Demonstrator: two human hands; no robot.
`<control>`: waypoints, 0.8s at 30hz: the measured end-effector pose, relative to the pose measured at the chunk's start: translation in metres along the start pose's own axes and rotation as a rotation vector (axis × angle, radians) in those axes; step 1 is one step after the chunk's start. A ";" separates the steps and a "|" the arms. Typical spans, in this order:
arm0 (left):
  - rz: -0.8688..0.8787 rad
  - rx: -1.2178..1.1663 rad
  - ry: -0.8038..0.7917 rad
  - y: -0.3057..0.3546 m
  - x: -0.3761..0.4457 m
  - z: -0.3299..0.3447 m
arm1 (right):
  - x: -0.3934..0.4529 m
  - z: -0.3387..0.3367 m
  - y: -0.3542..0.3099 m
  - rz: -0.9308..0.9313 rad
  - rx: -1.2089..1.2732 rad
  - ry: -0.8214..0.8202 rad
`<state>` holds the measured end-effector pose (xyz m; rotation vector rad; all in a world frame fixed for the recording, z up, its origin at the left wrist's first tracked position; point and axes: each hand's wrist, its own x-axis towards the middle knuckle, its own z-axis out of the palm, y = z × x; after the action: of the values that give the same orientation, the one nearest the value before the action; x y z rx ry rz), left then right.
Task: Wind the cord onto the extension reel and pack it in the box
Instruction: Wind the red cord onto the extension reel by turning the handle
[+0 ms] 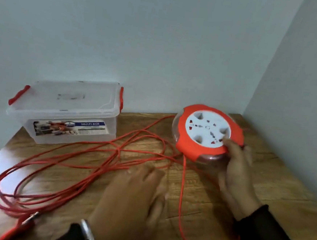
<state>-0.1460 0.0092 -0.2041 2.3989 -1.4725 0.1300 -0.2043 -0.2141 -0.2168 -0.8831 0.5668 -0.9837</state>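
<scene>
- Wooden counter (213, 206) set in a pale-walled corner carries all items.
- Left hand (134, 194): nearest, blurred, fingers spread, grasping nothing, above loose red cord (81, 156) that sprawls mainly to its left.
- Right hand (237, 169): gripping the reel (208, 132) at its near-right rim; reel tilted, socket face up. Judged the nearer hand for winding.
- Box (64, 112): farthest, beyond the left hand, lid closed.
</scene>
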 end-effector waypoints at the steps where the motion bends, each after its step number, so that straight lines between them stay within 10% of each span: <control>1: -0.008 -0.015 -0.089 0.000 -0.001 0.009 | -0.004 -0.002 0.004 0.016 0.036 0.000; 9: -0.272 0.124 -0.092 -0.033 -0.007 0.041 | -0.033 -0.007 0.006 0.069 0.095 -0.144; 15: -0.428 -1.148 -0.089 0.002 0.002 0.017 | -0.056 -0.010 0.000 0.115 0.204 -0.257; 19: -0.276 -1.098 -0.346 0.018 -0.002 0.026 | -0.059 -0.016 -0.001 0.129 0.212 -0.294; 24: -0.406 -1.181 0.106 -0.011 0.013 0.013 | -0.050 -0.024 -0.002 0.141 0.263 -0.289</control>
<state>-0.1314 -0.0010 -0.2161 1.5741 -0.6306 -0.5429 -0.2465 -0.1788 -0.2268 -0.7226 0.2424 -0.7648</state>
